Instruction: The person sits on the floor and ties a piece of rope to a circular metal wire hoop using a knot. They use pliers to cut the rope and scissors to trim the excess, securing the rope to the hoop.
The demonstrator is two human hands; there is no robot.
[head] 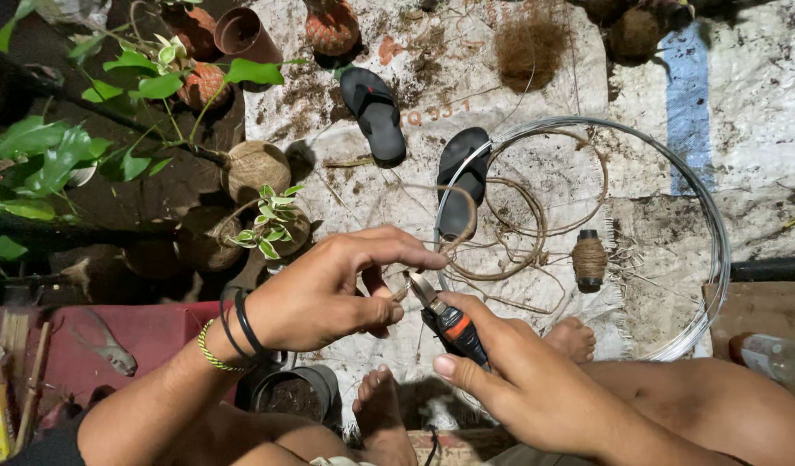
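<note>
— Two hands meet over what?

— A pair of pliers (445, 318) with orange and black handles, low in the middle of the view. The right hand (510, 367) is closed around the handles, its metal tip pointing up-left. The left hand (328, 289) curls just beside the tip, fingers pinched on something too thin to make out.

— And around them?

— Bare feet below, on a soiled white sheet (760, 112). Beyond the hands lies a large coil of grey wire (715, 224), with loops of brown twine and a twine spool (589, 258) inside it. Two black sandals (373, 112) lie further off. Coconut-husk planters (255, 168) with green leaves sit to the left.
</note>
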